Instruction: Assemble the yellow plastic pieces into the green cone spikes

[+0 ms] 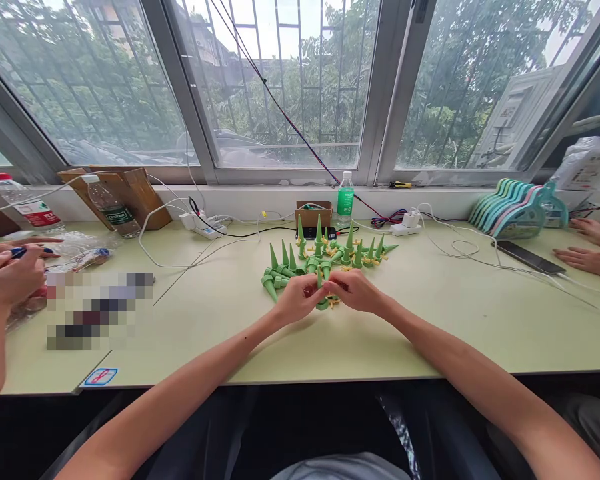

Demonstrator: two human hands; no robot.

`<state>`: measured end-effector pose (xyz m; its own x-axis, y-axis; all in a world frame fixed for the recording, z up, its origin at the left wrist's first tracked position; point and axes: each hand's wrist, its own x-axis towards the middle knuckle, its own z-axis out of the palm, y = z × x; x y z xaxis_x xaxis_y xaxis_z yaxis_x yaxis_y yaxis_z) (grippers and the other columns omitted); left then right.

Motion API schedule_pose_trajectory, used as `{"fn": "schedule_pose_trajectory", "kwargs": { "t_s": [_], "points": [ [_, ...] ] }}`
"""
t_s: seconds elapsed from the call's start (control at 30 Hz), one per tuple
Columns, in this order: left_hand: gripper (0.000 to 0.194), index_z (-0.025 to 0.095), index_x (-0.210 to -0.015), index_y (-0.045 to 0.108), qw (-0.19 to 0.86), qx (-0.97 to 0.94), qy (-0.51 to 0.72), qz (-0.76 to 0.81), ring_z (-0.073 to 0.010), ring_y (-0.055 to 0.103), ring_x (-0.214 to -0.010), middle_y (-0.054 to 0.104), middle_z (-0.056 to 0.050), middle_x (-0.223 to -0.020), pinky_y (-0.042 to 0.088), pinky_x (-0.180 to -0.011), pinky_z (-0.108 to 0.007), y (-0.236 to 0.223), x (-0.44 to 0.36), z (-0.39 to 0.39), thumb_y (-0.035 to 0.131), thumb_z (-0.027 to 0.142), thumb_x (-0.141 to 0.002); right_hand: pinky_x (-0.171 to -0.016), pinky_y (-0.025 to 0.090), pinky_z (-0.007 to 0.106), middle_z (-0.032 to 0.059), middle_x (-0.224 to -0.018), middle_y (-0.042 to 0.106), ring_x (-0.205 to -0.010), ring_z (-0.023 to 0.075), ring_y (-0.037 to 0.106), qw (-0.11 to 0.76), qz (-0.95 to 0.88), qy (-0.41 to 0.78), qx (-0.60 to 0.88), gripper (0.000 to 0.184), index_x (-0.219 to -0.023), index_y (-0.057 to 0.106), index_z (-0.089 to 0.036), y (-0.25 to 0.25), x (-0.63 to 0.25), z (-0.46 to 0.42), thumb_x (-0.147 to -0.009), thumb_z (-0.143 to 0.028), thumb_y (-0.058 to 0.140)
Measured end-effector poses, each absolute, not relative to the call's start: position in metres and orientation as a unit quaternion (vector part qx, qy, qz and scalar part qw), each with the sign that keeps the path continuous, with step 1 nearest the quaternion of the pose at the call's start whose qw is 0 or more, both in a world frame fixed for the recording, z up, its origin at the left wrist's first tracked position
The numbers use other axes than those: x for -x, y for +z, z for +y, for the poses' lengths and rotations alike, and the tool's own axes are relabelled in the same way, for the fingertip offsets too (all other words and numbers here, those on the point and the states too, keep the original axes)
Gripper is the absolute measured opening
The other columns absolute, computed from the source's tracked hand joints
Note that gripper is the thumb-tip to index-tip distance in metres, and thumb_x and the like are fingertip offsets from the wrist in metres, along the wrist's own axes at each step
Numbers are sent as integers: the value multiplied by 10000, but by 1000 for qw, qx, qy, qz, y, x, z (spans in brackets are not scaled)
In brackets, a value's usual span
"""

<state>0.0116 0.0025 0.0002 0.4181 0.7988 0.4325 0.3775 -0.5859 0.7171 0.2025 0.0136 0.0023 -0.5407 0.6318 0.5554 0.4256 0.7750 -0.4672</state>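
My left hand [299,297] and my right hand [356,289] meet in front of me, both closed, with fingertips pinched together at the upper part of a green plastic plant-watering spike [322,305]. Its round base points down, close to the tabletop, and my fingers hide part of its cone. Just behind my hands lies a cluster of similar green cone-shaped spikes [350,247], some upright and some on their sides. Small yellow pieces [334,303] lie by the held spike and among the others.
A green-labelled bottle [345,198] and a small cardboard box [313,214] stand behind the spikes. White cables and a power strip [206,225] run along the back. At right are a phone [529,257], teal hangers [515,210] and another person's hands [587,257]; a co-worker's hand [13,273] is at left.
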Motion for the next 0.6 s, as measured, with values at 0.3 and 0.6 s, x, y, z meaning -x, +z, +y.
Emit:
{"fn": "schedule_pose_trajectory", "kwargs": {
  "t_s": [0.3, 0.6],
  "points": [
    [367, 170, -550, 360, 186, -833, 357, 378, -90, 324, -531, 372, 40, -548, 261, -516, -242, 0, -13, 0, 556, 294, -834, -530, 299, 209, -45, -522, 471, -487, 76, 348, 366, -866, 143, 308, 349, -677, 519, -175, 4, -202, 11, -929, -415, 487],
    [276, 163, -571, 417, 178, -866, 302, 356, -97, 349, -556, 408, 33, -582, 275, -549, -248, 0, -13, 0, 532, 212, -817, -521, 305, 208, -39, -530, 511, -485, 80, 380, 349, -873, 148, 306, 241, -734, 558, -180, 6, -202, 7, -899, -355, 535]
  ]
}}
